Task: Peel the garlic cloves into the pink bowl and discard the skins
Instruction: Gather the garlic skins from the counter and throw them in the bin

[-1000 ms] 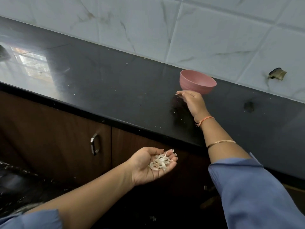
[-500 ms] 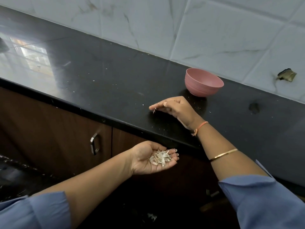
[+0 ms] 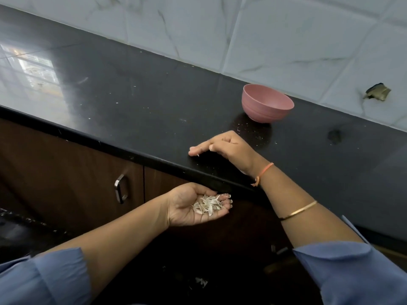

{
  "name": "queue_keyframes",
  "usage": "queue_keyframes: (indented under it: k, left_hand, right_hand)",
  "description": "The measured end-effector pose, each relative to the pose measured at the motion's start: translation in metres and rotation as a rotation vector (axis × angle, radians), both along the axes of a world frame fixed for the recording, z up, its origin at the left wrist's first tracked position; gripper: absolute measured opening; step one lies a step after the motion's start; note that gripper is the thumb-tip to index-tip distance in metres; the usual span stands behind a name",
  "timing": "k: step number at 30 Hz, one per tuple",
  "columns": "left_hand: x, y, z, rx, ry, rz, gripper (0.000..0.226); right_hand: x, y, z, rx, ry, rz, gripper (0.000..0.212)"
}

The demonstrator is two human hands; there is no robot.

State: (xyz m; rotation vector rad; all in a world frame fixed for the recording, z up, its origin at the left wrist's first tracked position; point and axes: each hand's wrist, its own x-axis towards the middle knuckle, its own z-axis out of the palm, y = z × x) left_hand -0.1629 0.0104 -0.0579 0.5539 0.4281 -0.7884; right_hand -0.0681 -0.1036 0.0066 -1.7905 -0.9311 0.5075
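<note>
Left hand (image 3: 189, 205), palm up and loosely cupped below the bench (image 3: 143, 102) edge near a cabinet handle (image 3: 120, 189), carries garlic skins (image 3: 207, 204); right hand (image 3: 226, 146) rests fingertips-down on the bench, partly curled, any hold undeterminable; pink bowl (image 3: 267, 106) stands beyond it by the tiled wall (image 3: 264, 40).

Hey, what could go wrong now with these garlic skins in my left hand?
The skins lie loose in the cupped left hand, held below the counter edge; a tilt could spill them. Any bits the right hand pushes off the edge might miss that palm. Pale specks near the bowl may get left behind.
</note>
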Motion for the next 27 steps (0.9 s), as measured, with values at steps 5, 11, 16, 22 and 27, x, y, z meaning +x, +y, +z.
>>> queue_keyframes:
  k: [5, 11, 16, 22, 27]
  left_hand:
    - [-0.001, 0.006, -0.002, 0.014, 0.008, 0.053, 0.028]
    - [-0.001, 0.014, -0.001, 0.012, 0.008, 0.096, 0.030]
    - [-0.002, 0.014, -0.001, -0.008, 0.000, 0.106, 0.030]
    - [-0.002, 0.011, 0.001, 0.005, -0.006, 0.115, 0.031]
    - [-0.001, 0.012, 0.000, -0.016, 0.011, 0.117, 0.031]
  right_hand:
    - [-0.009, -0.017, 0.008, 0.156, 0.224, 0.025, 0.037]
    - [-0.011, -0.009, -0.004, 0.214, 0.160, -0.139, 0.032]
    - [-0.033, -0.010, -0.007, 0.214, 0.228, -0.015, 0.037]
    - [-0.046, -0.013, 0.000, 0.293, 0.313, 0.052, 0.036]
    - [-0.018, -0.039, 0.007, 0.574, 0.278, -0.343, 0.032]
